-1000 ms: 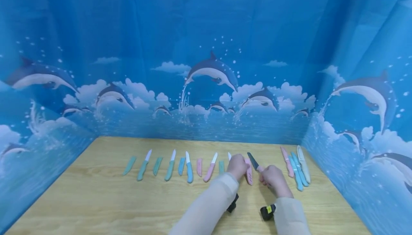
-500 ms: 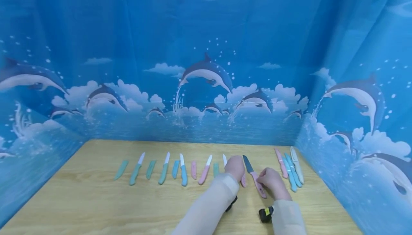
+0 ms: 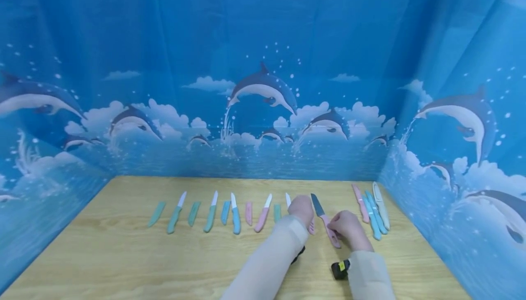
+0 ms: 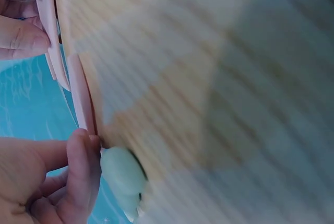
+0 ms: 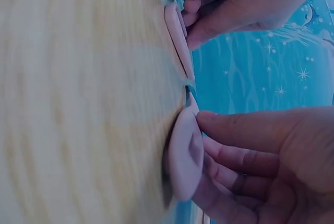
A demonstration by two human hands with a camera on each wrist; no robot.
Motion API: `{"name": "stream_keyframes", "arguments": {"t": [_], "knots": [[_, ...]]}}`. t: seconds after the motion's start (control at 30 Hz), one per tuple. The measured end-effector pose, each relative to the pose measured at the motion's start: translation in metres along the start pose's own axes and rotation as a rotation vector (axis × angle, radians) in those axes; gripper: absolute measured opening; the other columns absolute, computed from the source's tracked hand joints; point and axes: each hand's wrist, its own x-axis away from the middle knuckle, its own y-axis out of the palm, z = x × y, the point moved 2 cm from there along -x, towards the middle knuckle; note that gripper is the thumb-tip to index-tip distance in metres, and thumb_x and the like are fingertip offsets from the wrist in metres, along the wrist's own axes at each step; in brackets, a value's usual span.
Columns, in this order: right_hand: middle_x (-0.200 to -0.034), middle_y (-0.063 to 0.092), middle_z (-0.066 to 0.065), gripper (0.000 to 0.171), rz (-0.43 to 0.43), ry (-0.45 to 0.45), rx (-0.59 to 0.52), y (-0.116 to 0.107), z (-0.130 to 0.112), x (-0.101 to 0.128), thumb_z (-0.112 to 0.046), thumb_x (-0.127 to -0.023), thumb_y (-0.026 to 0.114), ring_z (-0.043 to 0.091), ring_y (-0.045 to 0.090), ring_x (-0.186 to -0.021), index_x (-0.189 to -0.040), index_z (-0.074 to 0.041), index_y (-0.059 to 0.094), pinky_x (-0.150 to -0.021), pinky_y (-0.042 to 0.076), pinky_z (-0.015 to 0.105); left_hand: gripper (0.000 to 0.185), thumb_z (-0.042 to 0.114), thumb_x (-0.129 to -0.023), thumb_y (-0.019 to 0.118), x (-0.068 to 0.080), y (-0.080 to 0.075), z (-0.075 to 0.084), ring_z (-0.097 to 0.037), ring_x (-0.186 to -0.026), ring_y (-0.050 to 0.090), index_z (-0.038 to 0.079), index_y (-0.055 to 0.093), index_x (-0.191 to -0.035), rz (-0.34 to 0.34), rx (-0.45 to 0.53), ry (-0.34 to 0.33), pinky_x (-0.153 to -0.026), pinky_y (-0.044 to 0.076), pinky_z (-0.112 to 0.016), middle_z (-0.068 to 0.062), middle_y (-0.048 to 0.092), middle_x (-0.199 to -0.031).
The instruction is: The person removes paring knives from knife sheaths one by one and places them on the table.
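A pink-handled knife (image 3: pixel 325 220) with a dark blade lies on the wooden table (image 3: pixel 123 254), tip pointing away from me. My right hand (image 3: pixel 344 225) pinches the butt of its handle (image 5: pixel 185 153) between thumb and fingers. Just to the left, my left hand (image 3: pixel 302 208) covers most of a pink sheath (image 3: pixel 311 229). Its curled fingertips hold the sheath (image 5: pixel 177 36) against the table. In the left wrist view the sheath (image 4: pixel 81 96) lies beside a pale green piece (image 4: pixel 122 174) next to my left hand (image 4: pixel 57 177). There the knife handle (image 4: pixel 46 25) is at top left.
A row of green, blue and pink knives and sheaths (image 3: pixel 213 211) runs along the table to the left of my hands. Several sheathed knives (image 3: pixel 371 211) lie bunched by the right wall. Blue dolphin cloth (image 3: pixel 263 108) walls in three sides.
The right hand has laid the pink-handled knife flat on the table, where it was raised before. The left hand and sheath have hardly moved.
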Motion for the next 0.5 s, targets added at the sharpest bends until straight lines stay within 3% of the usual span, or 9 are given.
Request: {"name": "stream_keyframes", "arguments": {"t": [0.23, 0.37, 0.5], "knots": [[-0.075, 0.062, 0.011, 0.01, -0.012, 0.034, 0.02, 0.003, -0.002, 0.0, -0.007, -0.086, 0.064, 0.02, 0.057, -0.066, -0.083, 0.002, 0.064, -0.059, 0.048, 0.029, 0.013, 0.008, -0.092, 0.061, -0.001, 0.002, -0.003, -0.017, -0.091, 0.067, 0.009, 0.071, -0.099, -0.004, -0.013, 0.009, -0.074, 0.057, -0.028, -0.006, 0.071, -0.102], [-0.109, 0.062, 0.03, 0.035, 0.002, 0.042, 0.068, -0.002, -0.007, 0.005, -0.017, -0.093, 0.059, 0.041, 0.061, -0.097, -0.112, 0.013, 0.058, -0.08, 0.052, 0.047, 0.012, 0.01, -0.092, 0.061, 0.002, 0.003, -0.003, -0.016, -0.091, 0.067, 0.01, 0.072, -0.097, -0.005, -0.031, 0.027, -0.072, 0.056, -0.026, -0.003, 0.072, -0.1], [-0.135, 0.039, 0.043, 0.063, 0.011, -0.009, 0.211, -0.01, -0.008, 0.001, -0.028, -0.098, 0.052, 0.057, 0.039, -0.124, -0.134, 0.021, 0.036, -0.102, 0.037, 0.061, 0.013, 0.01, -0.092, 0.061, 0.004, 0.002, -0.002, -0.015, -0.091, 0.067, 0.01, 0.072, -0.099, -0.004, -0.046, 0.043, -0.072, 0.056, -0.025, -0.003, 0.071, -0.101]]}}
